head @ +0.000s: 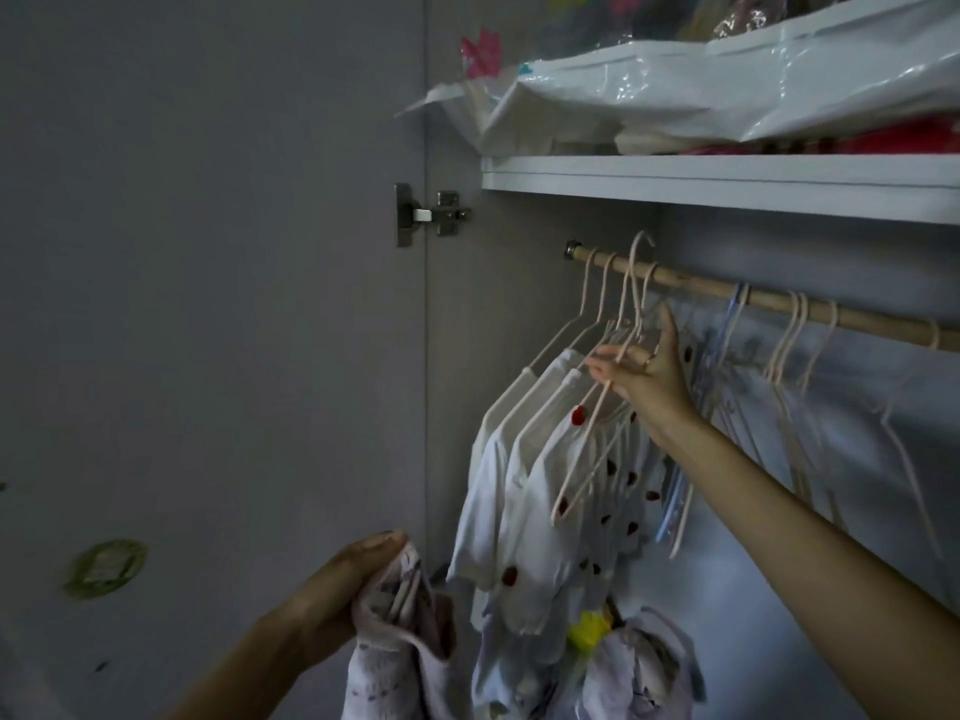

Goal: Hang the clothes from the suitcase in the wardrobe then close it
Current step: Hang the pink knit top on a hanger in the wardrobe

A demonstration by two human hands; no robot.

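Right hand [641, 368] grips an empty pink hanger [597, 407], hook lifted clear above the wooden rail [779, 304], prob. to dress it. Left hand [343, 589] clutches a pale garment [400, 646] low, beside white clothes [524, 491] w/ red spots hanging inside wardrobe.

Readable text: none anywhere in view.
Green round sticker [105, 569] on wardrobe door [208, 304], at 8 o'clock: print too blurred to read.

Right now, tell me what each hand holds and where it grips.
The right hand grips an empty pink hanger just below its hook. The left hand holds a bunched pale garment at its top edge.
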